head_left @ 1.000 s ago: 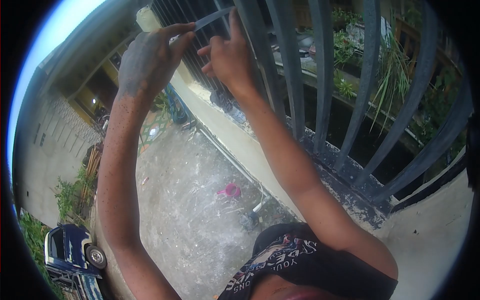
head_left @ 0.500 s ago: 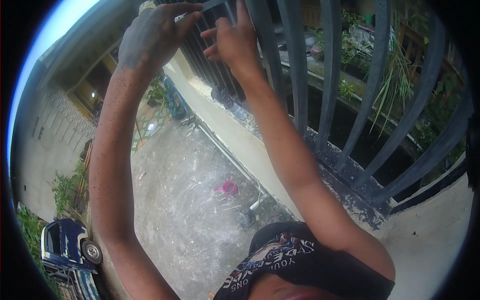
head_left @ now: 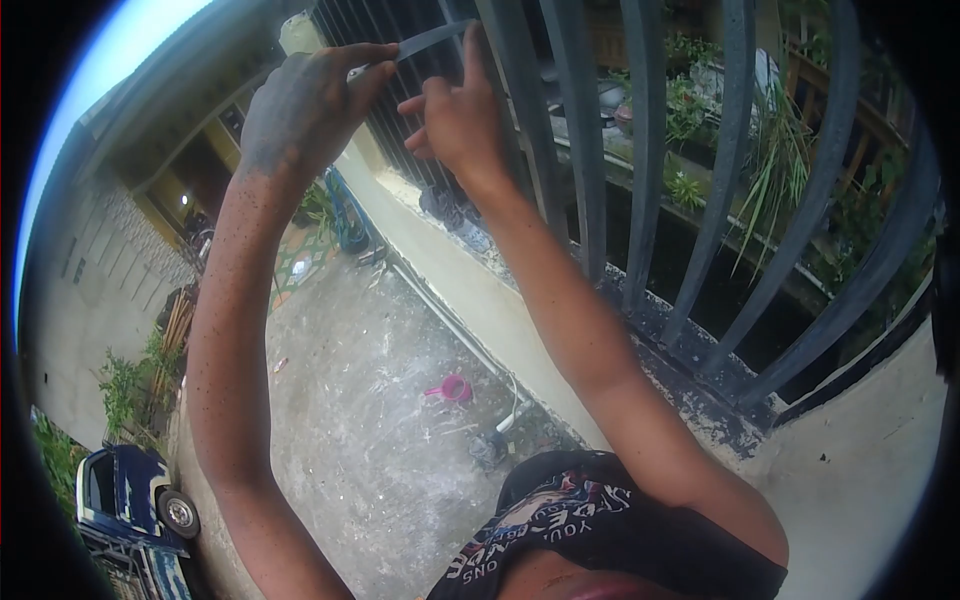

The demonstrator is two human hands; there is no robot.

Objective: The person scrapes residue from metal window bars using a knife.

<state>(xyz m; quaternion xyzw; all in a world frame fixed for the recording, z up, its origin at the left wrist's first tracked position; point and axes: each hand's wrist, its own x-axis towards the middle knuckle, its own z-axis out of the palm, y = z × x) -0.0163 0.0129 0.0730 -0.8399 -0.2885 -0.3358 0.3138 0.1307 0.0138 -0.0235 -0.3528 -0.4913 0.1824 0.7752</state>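
My left hand [head_left: 305,112], its back coated grey, is raised at the top of the view. Thumb and fingers pinch one end of a thin, flat grey strip [head_left: 430,41], blade-like in shape; its exact kind I cannot make out. My right hand [head_left: 463,125] is up beside it, in front of the dark metal bars. Its index finger stretches upward and touches the strip's far end, while the other fingers are spread and loosely bent. Whether the right thumb also touches the strip is hidden.
A grey metal fence [head_left: 650,150] stands on a low wall [head_left: 470,290] at my right. Below lies a concrete floor [head_left: 350,400] with a pink dipper [head_left: 455,388] and a crumpled plastic bag [head_left: 488,450]. A blue vehicle [head_left: 125,490] is at lower left.
Both hands sit slightly lower in the view, and more of the grey strip shows between them. The surroundings have shifted slightly with the camera.
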